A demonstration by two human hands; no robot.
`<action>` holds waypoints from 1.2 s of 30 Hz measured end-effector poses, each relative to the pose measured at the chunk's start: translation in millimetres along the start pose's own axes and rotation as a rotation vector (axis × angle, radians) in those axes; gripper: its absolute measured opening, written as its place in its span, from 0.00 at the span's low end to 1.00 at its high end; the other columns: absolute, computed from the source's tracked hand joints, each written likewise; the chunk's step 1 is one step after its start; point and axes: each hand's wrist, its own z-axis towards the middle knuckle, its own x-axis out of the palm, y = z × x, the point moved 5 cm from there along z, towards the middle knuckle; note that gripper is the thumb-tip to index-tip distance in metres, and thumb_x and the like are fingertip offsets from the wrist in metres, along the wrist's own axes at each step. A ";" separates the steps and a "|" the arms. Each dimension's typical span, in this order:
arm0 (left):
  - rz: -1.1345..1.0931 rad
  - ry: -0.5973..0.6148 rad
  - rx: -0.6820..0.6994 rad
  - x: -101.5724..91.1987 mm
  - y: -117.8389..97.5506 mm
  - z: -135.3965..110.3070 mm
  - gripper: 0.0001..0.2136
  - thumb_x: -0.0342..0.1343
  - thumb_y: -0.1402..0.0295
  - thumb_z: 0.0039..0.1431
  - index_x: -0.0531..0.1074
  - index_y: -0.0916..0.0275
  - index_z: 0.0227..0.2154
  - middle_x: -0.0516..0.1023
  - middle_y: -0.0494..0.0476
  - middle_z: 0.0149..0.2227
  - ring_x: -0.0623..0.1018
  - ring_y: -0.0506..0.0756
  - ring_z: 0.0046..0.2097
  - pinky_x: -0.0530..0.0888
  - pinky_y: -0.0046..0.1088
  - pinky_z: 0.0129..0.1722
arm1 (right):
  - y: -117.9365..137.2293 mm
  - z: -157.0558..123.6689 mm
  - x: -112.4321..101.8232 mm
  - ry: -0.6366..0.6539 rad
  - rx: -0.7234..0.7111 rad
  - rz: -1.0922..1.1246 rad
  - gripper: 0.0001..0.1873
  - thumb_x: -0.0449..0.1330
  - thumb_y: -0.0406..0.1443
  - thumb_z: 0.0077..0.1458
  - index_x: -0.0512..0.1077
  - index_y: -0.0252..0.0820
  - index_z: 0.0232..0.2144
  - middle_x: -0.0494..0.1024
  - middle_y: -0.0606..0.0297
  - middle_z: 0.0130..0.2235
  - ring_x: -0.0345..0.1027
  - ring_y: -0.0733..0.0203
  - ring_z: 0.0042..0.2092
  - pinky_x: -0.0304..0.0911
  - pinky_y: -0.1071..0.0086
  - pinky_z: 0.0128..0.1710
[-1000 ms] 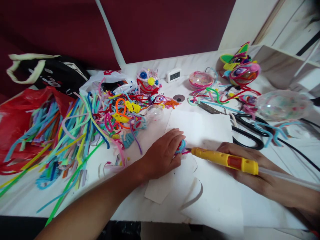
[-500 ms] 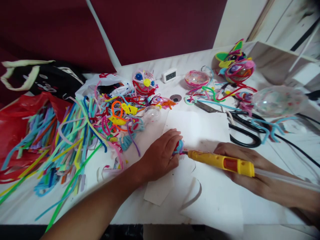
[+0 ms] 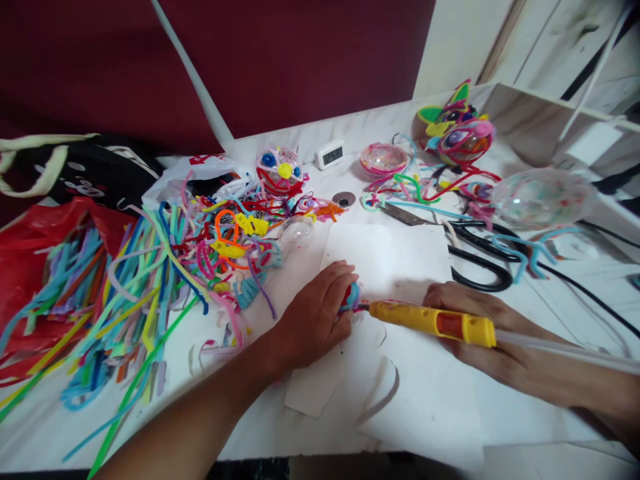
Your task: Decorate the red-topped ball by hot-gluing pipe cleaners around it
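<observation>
My left hand (image 3: pixel 323 307) is closed around a small blue and red pipe-cleaner piece (image 3: pixel 353 297), most of it hidden under the fingers. A yellow glue gun (image 3: pixel 430 321) lies in the grip of my right hand (image 3: pixel 463 313). Its dark nozzle points left and meets, or nearly meets, the right side of the small piece. A clear glue stick (image 3: pixel 560 350) runs out of the gun's back end over my right wrist. Under both hands is white paper (image 3: pixel 395 253), with cut scraps close by.
Loose pipe cleaners (image 3: pixel 145 293) pile up on the left beside a red bag (image 3: pixel 30 267). Large black-handled scissors (image 3: pixel 480 267) lie to the right. Behind are a decorated ball (image 3: pixel 281 170), a small clock (image 3: pixel 330 155), a pink-rimmed bowl (image 3: pixel 384 160) and a clear plastic shell (image 3: pixel 543 197).
The whole view has shifted slightly, so most things appear a little further left. Both hands keep their grips, and the nozzle stays at the small piece.
</observation>
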 end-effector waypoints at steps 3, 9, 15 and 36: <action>0.005 0.009 0.003 0.2 -0.1 0.3 0.23 0.48 0.73 0.57 0.55 0.67 0.56 0.61 0.69 0.60 0.58 0.62 0.65 0.61 0.48 0.63 | -0.4 0.6 0.2 0.005 -0.008 -0.017 0.08 0.48 0.39 0.61 0.64 0.45 0.32 0.68 0.64 0.35 0.64 0.59 0.36 0.62 0.61 0.36; 0.008 0.001 0.012 0.4 0.3 0.5 0.23 0.47 0.74 0.57 0.55 0.67 0.56 0.61 0.69 0.60 0.58 0.62 0.64 0.62 0.48 0.63 | -3.5 -1.5 0.8 -0.008 -0.012 -0.104 0.08 0.48 0.39 0.61 0.66 0.46 0.36 0.70 0.63 0.38 0.65 0.57 0.40 0.63 0.60 0.40; 0.000 -0.012 0.022 1.3 1.0 -0.4 0.25 0.48 0.74 0.56 0.54 0.66 0.57 0.60 0.70 0.60 0.59 0.63 0.64 0.62 0.49 0.62 | -6.3 -1.6 -2.0 -0.068 0.012 -0.095 0.08 0.49 0.39 0.60 0.67 0.46 0.38 0.71 0.61 0.39 0.68 0.54 0.41 0.65 0.59 0.39; 0.007 -0.011 0.015 0.3 -0.1 0.9 0.24 0.48 0.74 0.57 0.54 0.66 0.57 0.61 0.69 0.59 0.60 0.63 0.64 0.62 0.49 0.62 | -0.9 -0.4 1.1 -0.034 -0.022 -0.085 0.05 0.47 0.37 0.61 0.61 0.46 0.32 0.68 0.65 0.34 0.63 0.58 0.35 0.60 0.59 0.37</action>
